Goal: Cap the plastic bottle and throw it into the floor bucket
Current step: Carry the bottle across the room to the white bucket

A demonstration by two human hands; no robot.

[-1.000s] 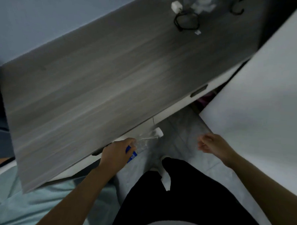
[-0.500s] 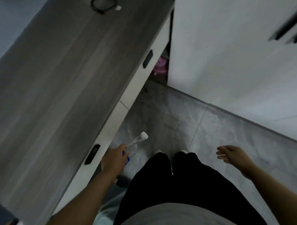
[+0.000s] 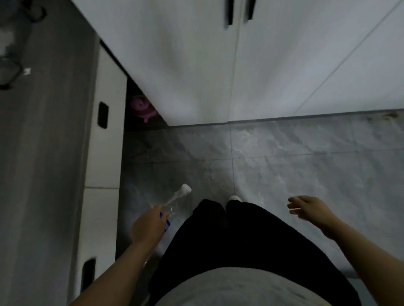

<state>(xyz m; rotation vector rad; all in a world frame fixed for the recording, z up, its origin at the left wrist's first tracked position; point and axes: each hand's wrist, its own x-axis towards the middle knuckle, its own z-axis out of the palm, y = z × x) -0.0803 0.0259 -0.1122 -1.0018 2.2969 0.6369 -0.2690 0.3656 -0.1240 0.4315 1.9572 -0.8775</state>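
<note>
The left hand [image 3: 148,226] was clamped around the lower body of the one plastic bottle [image 3: 174,203], which tilted up and forward from the fist with its white cap [image 3: 186,188] on the neck and a blue label showing at the fingers. The right hand [image 3: 309,208] hung empty and loosely spread, fingers apart, well away from the bottle across the person's dark trousers [image 3: 238,242]. Open grey tiled floor [image 3: 288,161] lay ahead and to the right. On the left ran the desk [image 3: 33,168], its white drawer fronts [image 3: 106,148] carrying two dark handle slots, just beside the bottle hand. Ahead stood a white cabinet [image 3: 200,60] with two black handles; a pink object [image 3: 141,107] sat in the dark gap between desk and cabinet.
</note>
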